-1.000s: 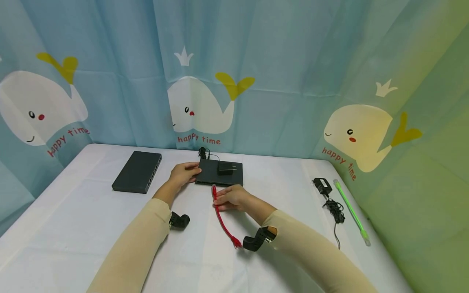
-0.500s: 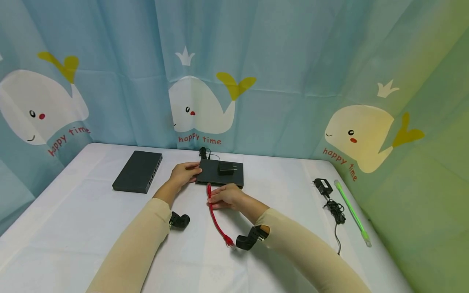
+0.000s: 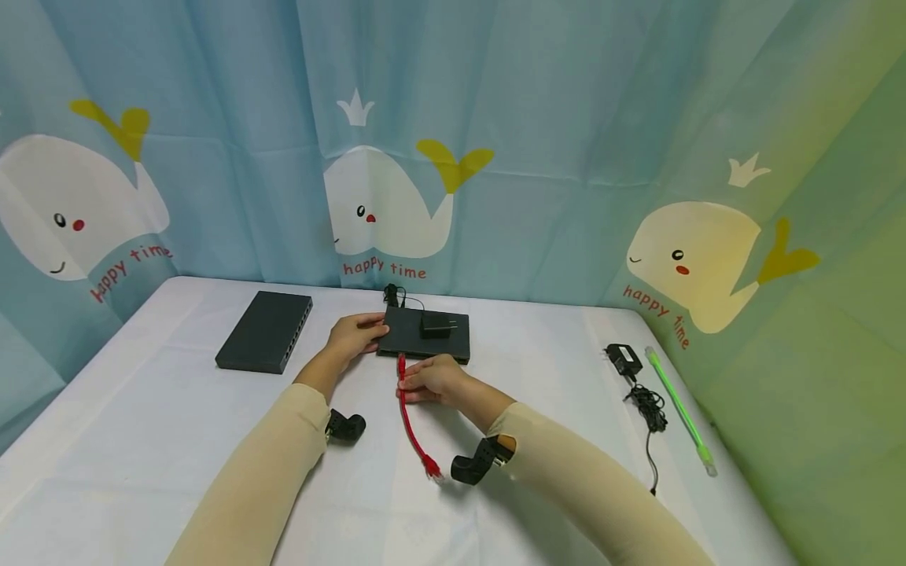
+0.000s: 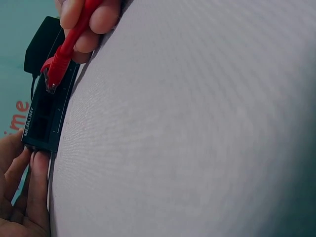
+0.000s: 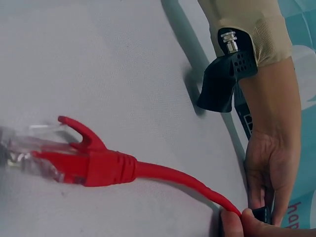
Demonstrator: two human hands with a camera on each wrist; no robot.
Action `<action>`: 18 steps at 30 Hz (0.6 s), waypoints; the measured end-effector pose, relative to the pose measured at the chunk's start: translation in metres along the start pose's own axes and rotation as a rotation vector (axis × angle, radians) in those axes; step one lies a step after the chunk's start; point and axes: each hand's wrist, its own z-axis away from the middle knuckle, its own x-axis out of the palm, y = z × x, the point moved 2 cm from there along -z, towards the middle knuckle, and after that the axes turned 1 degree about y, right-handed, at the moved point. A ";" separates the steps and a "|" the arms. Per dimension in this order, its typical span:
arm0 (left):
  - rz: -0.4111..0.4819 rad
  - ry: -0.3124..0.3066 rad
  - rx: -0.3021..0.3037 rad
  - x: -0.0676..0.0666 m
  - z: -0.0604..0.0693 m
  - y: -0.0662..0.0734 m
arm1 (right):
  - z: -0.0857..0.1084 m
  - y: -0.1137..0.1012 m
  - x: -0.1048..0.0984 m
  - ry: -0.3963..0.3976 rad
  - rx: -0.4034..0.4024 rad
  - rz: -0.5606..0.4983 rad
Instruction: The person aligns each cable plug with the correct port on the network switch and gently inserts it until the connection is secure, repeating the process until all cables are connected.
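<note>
**Red cable at the port row, plug not seen seated**

From my remote station I logged the table (image 3: pixel 141 440) left to right.

Far left: 1st black box (image 3: pixel 258 334), a row of ports along its right side. Neither hand touched it.

Next: left hand (image 3: pixel 350 338), gripping the left end of the 2nd black box (image 3: pixel 406 346) with thumb and fingers; I took this as bracing. A black cord bundle (image 3: pixel 392 295) lay behind that box, and a black adapter (image 3: pixel 435 326) appeared to rest on top, prongs to the right. In the left wrist view I read MERCURY beside the ports.

Centre, in front of the box: right hand (image 3: pixel 435 377), pinching the red cable (image 3: pixel 409 424) just behind its leading plug (image 4: pixel 54 76). The clear tip showed in front of the port face, so I judged it not inserted; contact I could not tell. The trailing plug (image 5: pixel 74 165) was free, near the right wrist camera (image 3: pixel 472 469).

Far right: 2nd adapter (image 3: pixel 623 359) with coiled cord (image 3: pixel 647 407), green tube (image 3: pixel 679 409) beside it, untouched.

Progress, my estimate: about midway. Done: box held, cable in grip, 1 plug lined up roughly with the ports. Left: seating that plug. The other end was unconnected.
</note>
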 end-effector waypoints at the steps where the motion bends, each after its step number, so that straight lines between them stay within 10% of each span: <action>1: 0.000 0.000 0.003 0.000 0.000 0.000 | 0.000 0.000 0.000 0.002 -0.001 -0.004; 18: 0.145 -0.060 -0.082 -0.009 -0.008 0.004 | -0.009 0.003 0.000 -0.006 0.012 -0.089</action>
